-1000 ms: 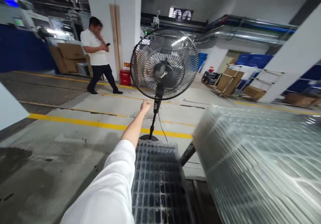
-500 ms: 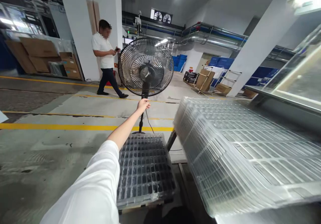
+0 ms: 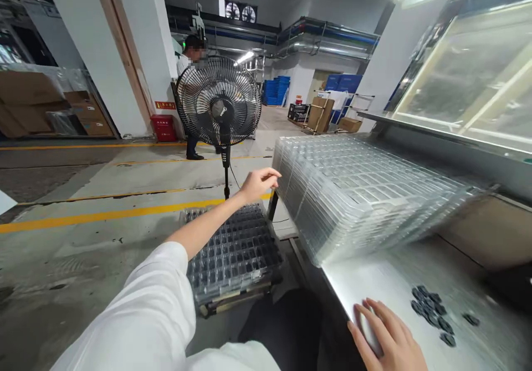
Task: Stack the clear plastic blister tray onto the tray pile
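My left hand [image 3: 261, 184] is stretched out ahead, its fingers loosely curled together with nothing visible in them. Just right of its fingertips is the near left corner of a tall stack of clear plastic trays [image 3: 332, 194]; whether they touch I cannot tell. Under my left forearm stands a low pile of clear trays filled with dark parts [image 3: 233, 249]. My right hand [image 3: 390, 338] is low over the metal table [image 3: 378, 282], thumb and fingers apart, open. Several small black ring-like parts [image 3: 430, 307] lie on the table to its right.
A black standing fan [image 3: 220, 105] stands beyond the low pile, its cable trailing on the floor. Behind it a person in white [image 3: 189, 55] is partly hidden. A red bin [image 3: 163, 128] sits by the pillar. A framed panel [image 3: 465, 77] slants above the table.
My left hand has moved from in front of the fan's pole rightward to beside the tray stack. My right hand has come into view. The walking person has passed behind the fan.
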The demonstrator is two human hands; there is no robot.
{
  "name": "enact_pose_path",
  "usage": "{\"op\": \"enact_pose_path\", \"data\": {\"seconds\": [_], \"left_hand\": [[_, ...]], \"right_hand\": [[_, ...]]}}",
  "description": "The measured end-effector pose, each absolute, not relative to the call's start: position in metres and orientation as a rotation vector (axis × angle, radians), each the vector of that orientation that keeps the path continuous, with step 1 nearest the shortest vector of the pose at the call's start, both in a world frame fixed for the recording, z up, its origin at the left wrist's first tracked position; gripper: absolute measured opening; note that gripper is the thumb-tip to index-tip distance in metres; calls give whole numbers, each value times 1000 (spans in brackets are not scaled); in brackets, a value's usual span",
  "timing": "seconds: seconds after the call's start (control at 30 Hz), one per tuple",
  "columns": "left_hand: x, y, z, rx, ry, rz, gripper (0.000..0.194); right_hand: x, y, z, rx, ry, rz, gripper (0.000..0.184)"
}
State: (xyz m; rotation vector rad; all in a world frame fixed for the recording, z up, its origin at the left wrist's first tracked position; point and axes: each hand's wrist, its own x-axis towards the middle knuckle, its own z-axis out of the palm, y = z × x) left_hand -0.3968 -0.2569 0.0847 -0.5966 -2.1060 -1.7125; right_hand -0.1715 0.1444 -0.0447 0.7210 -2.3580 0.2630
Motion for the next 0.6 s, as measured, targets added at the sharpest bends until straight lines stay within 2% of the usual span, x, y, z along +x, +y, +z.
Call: {"op": "enact_pose_path", "data": {"seconds": [0.17,0.3,0.43,0.6], "left_hand": [[-320,-184,84,-1258,-2021,-1003,24],[-270,-128,62,-1759,-1777,-611,22],[-245,-72,34,-1984,-1645,-671,25],[-240,8,12,-2007,-1827,-1108,29]], "right_hand": [[-118,121,-34,481,-2360,383,31],[-51,116,-28,266,-2364,448,24],[15,119,-25,-16,-2332,433,18],[73,124,-19,-291,-2291,357,15]]}}
